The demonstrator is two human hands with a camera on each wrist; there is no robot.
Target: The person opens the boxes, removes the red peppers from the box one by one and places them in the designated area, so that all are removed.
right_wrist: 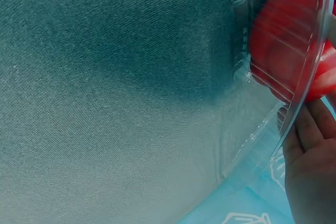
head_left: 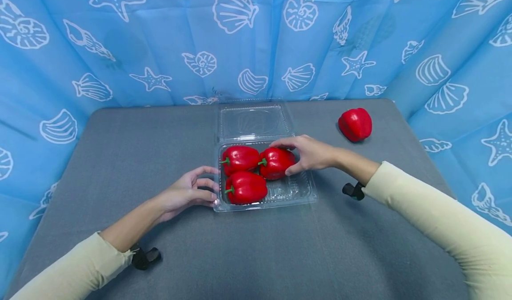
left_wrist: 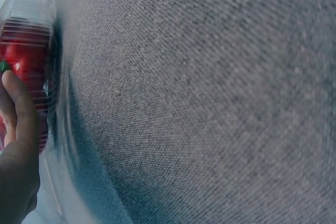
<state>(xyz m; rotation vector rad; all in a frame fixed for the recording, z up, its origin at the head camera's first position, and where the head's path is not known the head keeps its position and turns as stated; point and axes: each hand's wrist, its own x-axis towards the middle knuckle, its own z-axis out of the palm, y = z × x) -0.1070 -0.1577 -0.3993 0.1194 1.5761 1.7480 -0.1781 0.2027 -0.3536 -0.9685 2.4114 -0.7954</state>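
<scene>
A clear plastic clamshell container lies with its lid folded back, holding three red bell peppers with green stems. One bell pepper sits at the back left and another bell pepper at the front left. My right hand grips the third bell pepper between thumb and fingers at the back right of the tray; the right wrist view shows this bell pepper through the clear wall. At the container's left side, my left hand rests its loosely bent, spread fingers against the rim.
Another red bell pepper lies on the grey cloth-covered table at the back right. A blue curtain with white shells and starfish hangs behind the table and along its sides.
</scene>
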